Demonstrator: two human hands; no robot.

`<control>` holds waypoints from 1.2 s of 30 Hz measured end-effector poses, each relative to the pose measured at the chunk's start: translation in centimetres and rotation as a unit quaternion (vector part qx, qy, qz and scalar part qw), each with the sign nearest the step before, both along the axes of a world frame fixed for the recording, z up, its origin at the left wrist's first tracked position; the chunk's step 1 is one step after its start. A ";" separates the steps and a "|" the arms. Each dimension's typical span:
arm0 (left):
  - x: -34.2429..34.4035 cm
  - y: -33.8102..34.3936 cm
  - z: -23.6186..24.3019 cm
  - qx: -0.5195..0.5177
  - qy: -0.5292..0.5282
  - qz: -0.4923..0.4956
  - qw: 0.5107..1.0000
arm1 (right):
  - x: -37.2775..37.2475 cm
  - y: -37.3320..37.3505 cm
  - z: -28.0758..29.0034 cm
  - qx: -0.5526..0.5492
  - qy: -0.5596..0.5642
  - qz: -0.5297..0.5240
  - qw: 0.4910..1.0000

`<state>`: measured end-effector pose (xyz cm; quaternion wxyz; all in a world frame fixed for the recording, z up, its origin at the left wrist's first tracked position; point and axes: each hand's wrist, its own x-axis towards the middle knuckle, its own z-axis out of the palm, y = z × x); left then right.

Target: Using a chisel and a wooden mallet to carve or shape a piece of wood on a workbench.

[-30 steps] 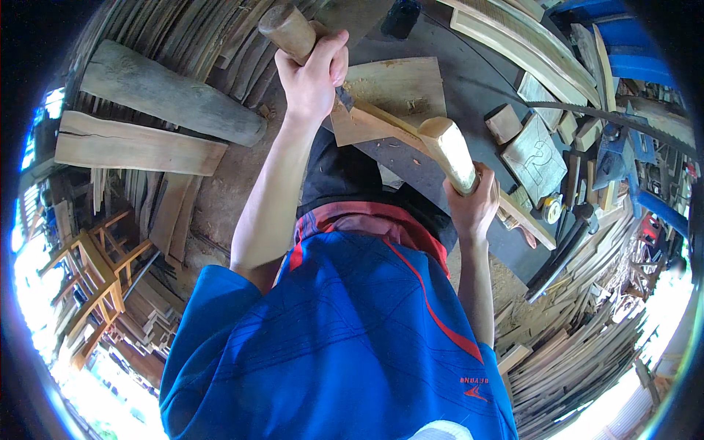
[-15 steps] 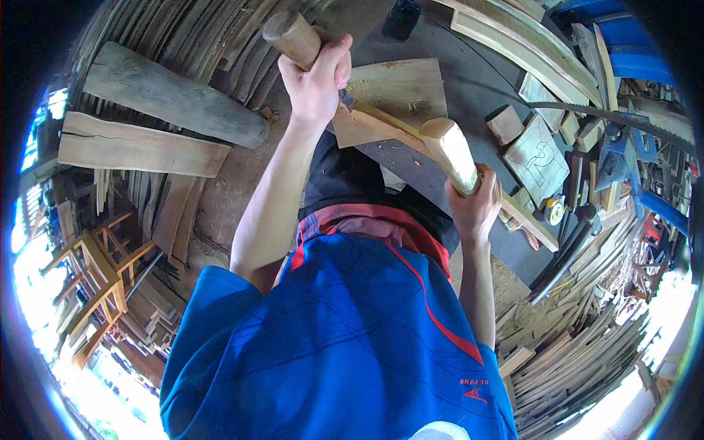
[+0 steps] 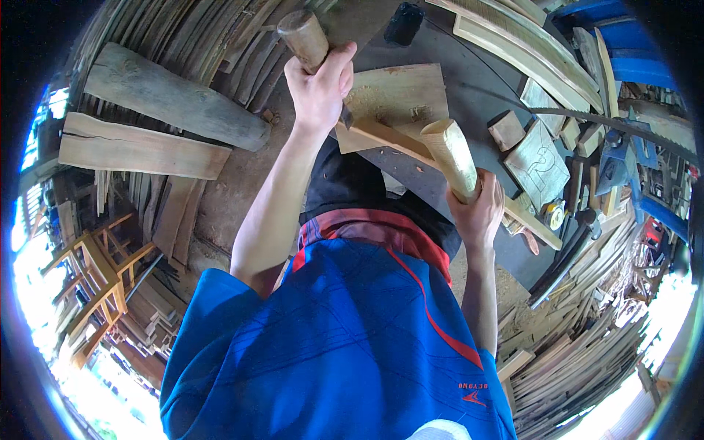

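Left hand (image 3: 320, 88) shifted on round chisel handle (image 3: 302, 35); pale smooth mallet (image 3: 452, 155) alongside.

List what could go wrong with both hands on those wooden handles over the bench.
1. The left hand grips a round wooden handle right above the wooden board; a slip could drive knuckles into it.
2. The right hand holds the pale handle near its lower end, so its grip may twist loose.
3. Loose wood blocks crowd the bench and could be knocked off.

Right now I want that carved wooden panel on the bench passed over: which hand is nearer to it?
Right hand, gripping the mallet just left of the carved panel. Left hand is farther left.
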<state>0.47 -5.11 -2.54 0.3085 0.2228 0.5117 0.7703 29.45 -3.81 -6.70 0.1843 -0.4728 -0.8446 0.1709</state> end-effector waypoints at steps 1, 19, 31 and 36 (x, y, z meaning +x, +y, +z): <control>0.1 -0.4 -0.5 0.006 -0.004 0.004 1.000 | 0.0 -0.2 -0.2 -0.002 -0.001 -0.001 1.000; 1.3 -6.5 -4.0 0.182 0.091 -0.035 0.978 | 0.3 -0.8 -0.9 0.022 0.012 0.002 1.000; 0.6 -9.5 -4.6 0.203 0.144 -0.064 0.966 | 1.0 -1.1 -2.2 -0.010 0.057 -0.068 0.996; 0.4 -10.1 -5.0 0.204 0.115 -0.053 0.971 | 1.7 -0.8 -3.0 -0.065 0.128 -0.094 0.985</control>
